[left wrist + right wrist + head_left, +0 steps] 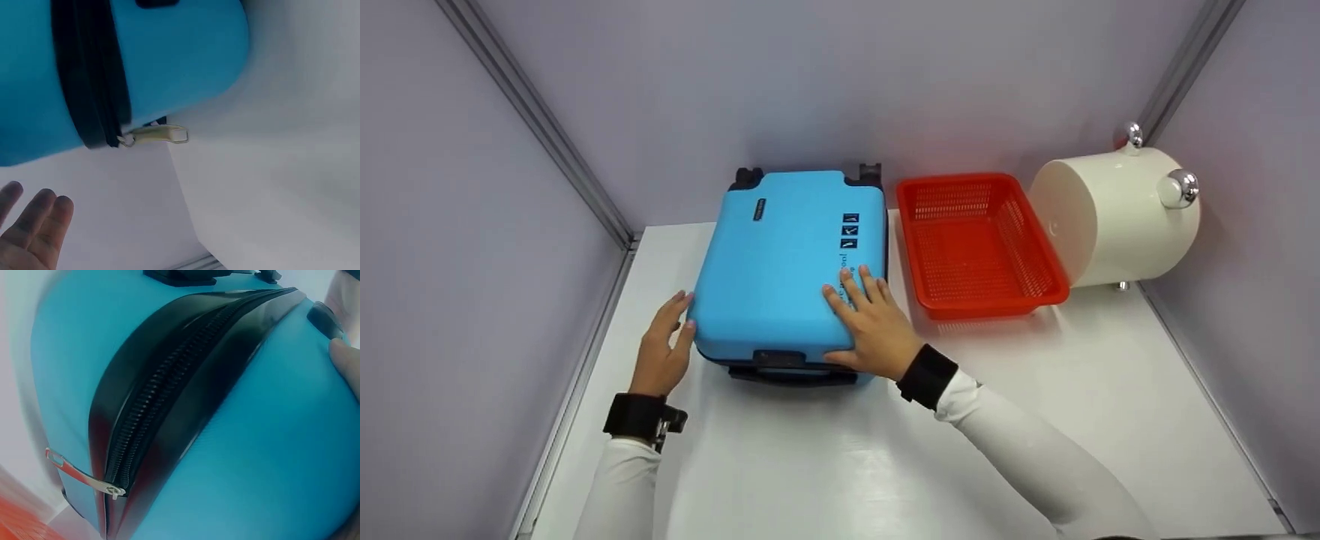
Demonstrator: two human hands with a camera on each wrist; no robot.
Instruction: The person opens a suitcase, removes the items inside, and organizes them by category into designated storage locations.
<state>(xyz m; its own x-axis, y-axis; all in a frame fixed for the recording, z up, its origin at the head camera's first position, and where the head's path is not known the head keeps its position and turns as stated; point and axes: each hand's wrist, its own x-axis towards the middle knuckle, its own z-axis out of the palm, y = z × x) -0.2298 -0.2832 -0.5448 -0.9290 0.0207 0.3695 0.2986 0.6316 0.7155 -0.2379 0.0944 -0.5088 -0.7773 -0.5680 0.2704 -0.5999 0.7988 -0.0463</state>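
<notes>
- The suitcase (787, 247) lies flat on the table (772, 465), wheels (871, 174) toward the back wall (825, 90), handle (795, 379) toward the person.
- Right hand (877, 330): fingers spread wide on top by the near right corner, gripping nothing.
- Left hand (661, 352): fingers loosely bent at the left side, thumb apart, holding nothing. Can't tell if the tips actually touch.
- Looks like steadying the suitcase to me. I'd press with the whole right palm, cause that smooth shell probably slides easily, and set the left hand square against the opposite side so it doesn't spin.
- Watch the zip (163, 391) too: its metal pull (81, 475) sticks out and might snag a sleeve (1027, 450).
- Containers: the suitcase's halves sit together, so no clue what's inside.
- Red basket (990, 308) is just right of it; only its own mesh floor shows inside.
- Cream drum (1140, 217) lies on its side next to the basket. Can't see into it, so contents unknown.
</notes>
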